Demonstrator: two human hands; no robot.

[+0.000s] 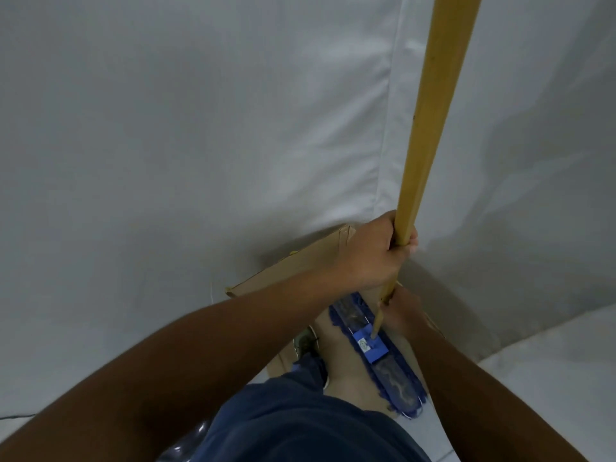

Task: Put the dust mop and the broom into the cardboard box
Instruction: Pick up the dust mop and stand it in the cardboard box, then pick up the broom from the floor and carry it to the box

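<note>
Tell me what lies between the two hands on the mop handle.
Head view: only a short bare stretch of the yellow handle separates the left hand, higher up, from the right hand, nearer the blue mop head.

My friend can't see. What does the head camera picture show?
Two hands hold a dust mop by its long yellow handle, the left hand above the right hand. Its blue head rests in an open cardboard box beside white sheets.

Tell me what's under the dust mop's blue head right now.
The dust mop head lies over brown cardboard of the cardboard box, its near end reaching past onto pale floor. What the head itself covers can't be seen. Both hands, left and right, grip the wooden handle.
</note>
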